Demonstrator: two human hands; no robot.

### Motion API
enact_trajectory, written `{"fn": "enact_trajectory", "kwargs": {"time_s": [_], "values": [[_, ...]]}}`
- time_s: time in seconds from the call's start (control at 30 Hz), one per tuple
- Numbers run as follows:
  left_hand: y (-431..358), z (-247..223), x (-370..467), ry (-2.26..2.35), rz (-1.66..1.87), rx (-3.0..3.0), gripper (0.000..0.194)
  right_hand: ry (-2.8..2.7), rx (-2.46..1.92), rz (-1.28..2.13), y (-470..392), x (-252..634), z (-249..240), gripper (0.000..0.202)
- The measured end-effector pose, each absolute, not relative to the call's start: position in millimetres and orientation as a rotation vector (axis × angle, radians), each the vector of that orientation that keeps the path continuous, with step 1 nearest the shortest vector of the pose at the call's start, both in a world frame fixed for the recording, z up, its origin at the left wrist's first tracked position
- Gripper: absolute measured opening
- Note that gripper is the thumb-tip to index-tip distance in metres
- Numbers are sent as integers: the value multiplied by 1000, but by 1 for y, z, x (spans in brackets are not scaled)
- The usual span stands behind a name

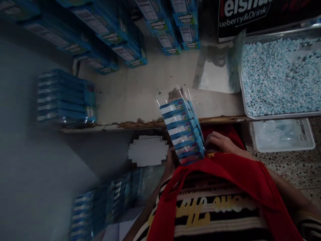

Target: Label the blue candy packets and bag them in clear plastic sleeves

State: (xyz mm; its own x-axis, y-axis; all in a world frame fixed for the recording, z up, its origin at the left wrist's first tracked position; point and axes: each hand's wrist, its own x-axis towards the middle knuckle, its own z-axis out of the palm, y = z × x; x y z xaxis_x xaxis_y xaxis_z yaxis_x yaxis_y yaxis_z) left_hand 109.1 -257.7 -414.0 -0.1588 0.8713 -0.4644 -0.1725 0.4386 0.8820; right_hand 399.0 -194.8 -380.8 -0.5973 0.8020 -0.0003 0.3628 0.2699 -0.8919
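A clear plastic bag holding a stack of blue candy boxes (182, 125) leans over the table's front edge, close to my apron. The bag's loose upper end sticks out beyond the boxes. My left hand (172, 161) grips the pack low on its left side, and the pack hides most of its fingers. At the lower right side, my right hand (222, 142) is closed with its fingers curled against the pack; the fingertips are partly hidden.
Blue candy boxes (135, 55) stand stacked at the back, and a wrapped pack (66, 98) sits at the left edge. Clear bags (215, 73) lie beside a metal tray (247, 112) of small blue and white candies. Below are flat white cardboard (147, 152) and a plastic bin (283, 147).
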Motion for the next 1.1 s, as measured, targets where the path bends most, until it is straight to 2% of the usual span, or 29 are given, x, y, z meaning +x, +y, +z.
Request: {"fn": "enact_trajectory", "kwargs": {"time_s": [0.07,0.13,0.2,0.33,0.37,0.47,0.53,0.63,0.8,1.0,1.1], "values": [[-259,-405,116,1458,1120,667,102,-1858,-1076,1467,-199,395,-376,41],[-255,-395,120,1505,1120,696,111,-1819,-1051,1485,-199,388,-375,58],[-246,-386,122,1603,1032,771,100,-1911,-1046,1313,-196,381,-375,65],[-215,-374,133,1728,949,1121,59,-1967,-1166,801,-180,370,-376,74],[-208,-372,137,1745,978,1209,59,-1951,-1198,739,-175,368,-376,79],[-194,-369,149,1769,1078,1329,82,-1946,-1246,746,-167,365,-379,93],[-191,-369,157,1735,1094,1333,85,-1938,-1277,799,-166,362,-383,88],[-192,-373,163,1683,1102,1341,70,-1846,-1374,828,-168,357,-387,75],[-193,-380,161,1749,1171,1443,65,-1727,-1423,767,-170,352,-384,63],[-187,-379,160,1822,1178,1538,41,-1724,-1493,632,-165,345,-386,45],[-186,-378,158,1789,1128,1468,43,-1724,-1522,650,-164,348,-383,41]]}}
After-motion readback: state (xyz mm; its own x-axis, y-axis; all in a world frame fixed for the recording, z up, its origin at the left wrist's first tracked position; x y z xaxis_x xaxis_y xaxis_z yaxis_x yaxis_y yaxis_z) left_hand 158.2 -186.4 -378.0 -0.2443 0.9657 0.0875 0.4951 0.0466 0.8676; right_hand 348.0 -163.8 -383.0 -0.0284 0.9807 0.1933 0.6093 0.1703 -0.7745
